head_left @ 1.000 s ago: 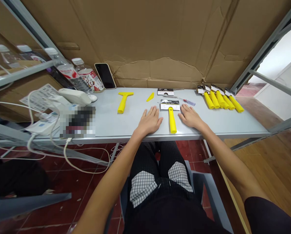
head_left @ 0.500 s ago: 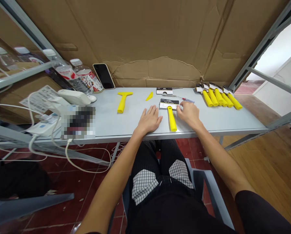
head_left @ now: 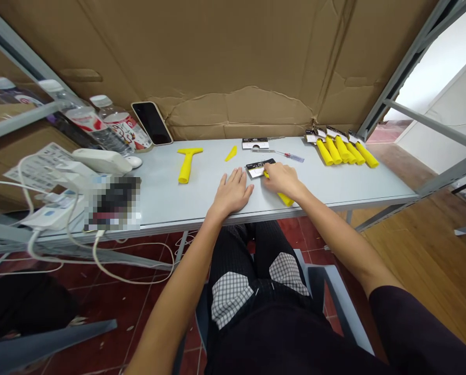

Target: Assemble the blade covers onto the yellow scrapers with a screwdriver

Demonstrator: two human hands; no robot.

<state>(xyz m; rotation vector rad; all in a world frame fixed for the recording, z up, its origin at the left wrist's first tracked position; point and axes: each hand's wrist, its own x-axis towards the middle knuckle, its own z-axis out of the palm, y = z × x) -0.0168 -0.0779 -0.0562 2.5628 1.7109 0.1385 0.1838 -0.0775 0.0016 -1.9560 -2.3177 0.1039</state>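
My right hand (head_left: 281, 179) is closed around the neck of a yellow-handled scraper (head_left: 286, 199), which lies tilted on the grey table (head_left: 158, 192). The scraper's head, in a black and white card sleeve, points away to the left. My left hand (head_left: 233, 191) rests flat on the tabletop just left of that sleeve, fingers spread and holding nothing. Behind them are a small yellow plastic piece (head_left: 231, 153), a black and white card (head_left: 255, 143) and a thin screwdriver (head_left: 293, 156) with a clear handle. Farther left lies a bare yellow T-shaped handle (head_left: 186, 166).
Several yellow-handled scrapers (head_left: 336, 150) lie in a row at the back right. A phone (head_left: 152, 124) leans on the cardboard wall (head_left: 217, 57). Drink bottles (head_left: 125, 130), a power strip (head_left: 55, 205) and white cables crowd the left end. Metal posts frame both sides.
My right hand has moved left from beside the sleeve onto the scraper's neck and closed on it. The scraper has turned, its head swinging left. My left hand stays flat; the view has shifted slightly.
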